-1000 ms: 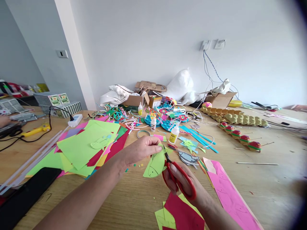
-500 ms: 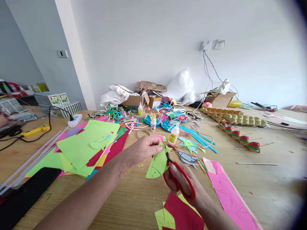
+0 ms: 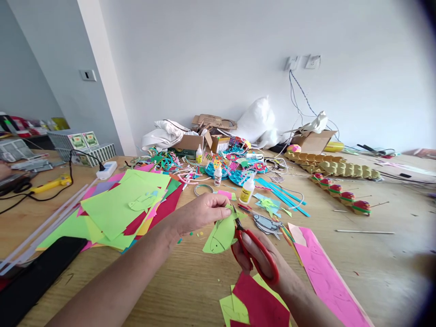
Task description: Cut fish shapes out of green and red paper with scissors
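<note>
My left hand [image 3: 209,210] pinches the upper end of a lime-green paper piece [image 3: 220,235] with a fish outline drawn on it. Red-handled scissors [image 3: 260,254] sit in my right hand [image 3: 257,259], fingers through the loops. Their dark blades meet the paper's right edge, close to my left fingertips; how far apart the blades are is hard to tell. Just right of the scissors lies a grey paper fish [image 3: 267,225]. Below my hands are red paper [image 3: 260,297] and lime-green scraps [image 3: 235,309].
Coloured paper sheets [image 3: 119,204] are stacked at left, beside a black phone-like slab [image 3: 44,277]. A glue bottle [image 3: 247,190] stands beyond my hands. Pink paper with drawn outlines [image 3: 327,272] lies at right, near painted egg-carton pieces [image 3: 347,197]. Boxes [image 3: 189,147] line the wall.
The lower end of the green paper has swung slightly left. Both hands stay nearly in place, with the scissors still at the paper's edge.
</note>
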A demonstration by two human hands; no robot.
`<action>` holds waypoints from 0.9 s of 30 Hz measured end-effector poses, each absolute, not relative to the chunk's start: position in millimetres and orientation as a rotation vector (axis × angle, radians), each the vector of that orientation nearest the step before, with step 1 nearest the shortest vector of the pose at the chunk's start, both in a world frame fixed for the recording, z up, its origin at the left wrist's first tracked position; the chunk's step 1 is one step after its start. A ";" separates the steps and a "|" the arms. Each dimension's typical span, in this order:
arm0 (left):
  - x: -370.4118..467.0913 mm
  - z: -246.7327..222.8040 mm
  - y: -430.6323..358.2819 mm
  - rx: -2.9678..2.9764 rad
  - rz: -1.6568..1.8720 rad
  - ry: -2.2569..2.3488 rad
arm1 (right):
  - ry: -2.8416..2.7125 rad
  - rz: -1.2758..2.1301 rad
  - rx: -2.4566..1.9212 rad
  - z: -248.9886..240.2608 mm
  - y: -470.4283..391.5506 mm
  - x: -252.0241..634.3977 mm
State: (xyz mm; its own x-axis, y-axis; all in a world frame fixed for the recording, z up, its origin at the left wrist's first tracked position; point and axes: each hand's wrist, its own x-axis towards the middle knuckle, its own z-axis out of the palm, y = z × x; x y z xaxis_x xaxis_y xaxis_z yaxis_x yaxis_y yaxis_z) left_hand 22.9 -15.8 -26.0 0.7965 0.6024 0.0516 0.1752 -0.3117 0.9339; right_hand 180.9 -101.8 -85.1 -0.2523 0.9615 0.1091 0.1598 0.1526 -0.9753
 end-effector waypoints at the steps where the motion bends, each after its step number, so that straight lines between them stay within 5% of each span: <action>1: 22.6 -25.5 -15.6 1.866 0.472 0.594 | -1.587 1.194 -1.119 -85.0 -102.1 181.0; 27: 27.6 -32.7 -17.8 1.766 0.563 0.534 | -1.467 1.149 -1.235 -87.5 -104.6 175.6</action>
